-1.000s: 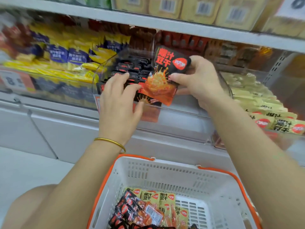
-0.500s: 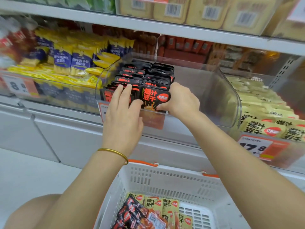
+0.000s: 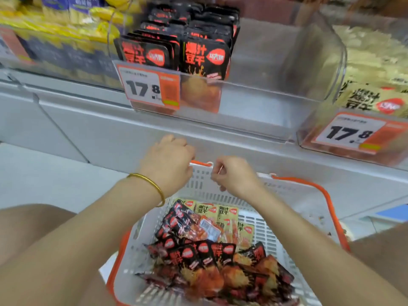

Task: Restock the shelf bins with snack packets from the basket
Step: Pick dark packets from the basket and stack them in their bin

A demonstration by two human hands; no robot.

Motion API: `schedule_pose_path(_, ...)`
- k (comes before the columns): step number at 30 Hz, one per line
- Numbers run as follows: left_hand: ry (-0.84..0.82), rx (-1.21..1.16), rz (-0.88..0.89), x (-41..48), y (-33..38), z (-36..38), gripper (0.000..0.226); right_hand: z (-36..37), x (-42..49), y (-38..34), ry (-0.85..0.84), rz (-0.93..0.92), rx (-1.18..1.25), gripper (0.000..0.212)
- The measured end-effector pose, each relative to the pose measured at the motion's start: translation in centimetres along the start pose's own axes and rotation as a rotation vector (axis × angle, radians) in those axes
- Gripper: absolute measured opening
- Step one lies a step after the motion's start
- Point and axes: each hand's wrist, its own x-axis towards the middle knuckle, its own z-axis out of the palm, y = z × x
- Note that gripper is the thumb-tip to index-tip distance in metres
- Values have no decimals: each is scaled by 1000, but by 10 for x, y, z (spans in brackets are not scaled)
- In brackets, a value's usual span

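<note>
My left hand [image 3: 167,161] and right hand [image 3: 235,176] hover, fingers [image 3: 217,173] loosely curled and empty. Above them the bin [image 3: 309,62] looks half filled; beneath them, the basket [image 3: 326,195] holds many packets [image 3: 205,250].

Black-and-orange snack packets [image 3: 212,268] lie heaped in the white basket [image 3: 291,199]; matching packets [image 3: 204,56] stand upright in the clear shelf bin [image 3: 320,62]
</note>
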Motion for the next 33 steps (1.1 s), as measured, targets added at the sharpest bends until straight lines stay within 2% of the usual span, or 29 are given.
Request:
schedule_pose_path(1, -57, 24, -13, -1, 0, 2, 32, 28, 10, 14, -128, 29, -41, 21)
schedule_pose_path(3, -106, 49, -24, 0, 1, 4, 35, 79, 21, 32, -274, 64, -76, 4)
schedule_pose_path(7, -140, 68, -19, 4, -1, 10, 38, 162, 22, 42, -477, 89, -36, 29)
schedule_pose_path(10, -170, 77, -21, 7, -3, 13, 36, 195, 18, 45, -490, 146, -86, 33)
schedule_pose_path(13, -197, 78, -30, 10, -4, 14, 35, 199, 22, 54, -387, 231, 122, 19)
schedule_pose_path(16, -203, 60, -31, 14, -3, 14, 34, 174, 22, 61, -300, 280, 309, 31)
schedule_pose_path(21, -295, 25, -59, 18, 3, 17, 34, 97, 14, 62, -169, 270, 711, 22)
schedule_pose_path(25, -346, -227, -116, 25, 8, 15, 31, 28, -5, 46, -176, 156, 1024, 21)
schedule_pose_path(28, -237, -441, -103, 31, 10, -3, 27, -10, -18, 27, -223, 30, 1052, 12)
schedule_pose_path(30, -123, -593, -64, 30, 6, -24, 27, -37, -23, 11, -214, -57, 995, 33)
schedule_pose_path(33, 167, -932, 12, 27, -1, -53, 33, -81, -24, -17, -101, -187, 949, 44)
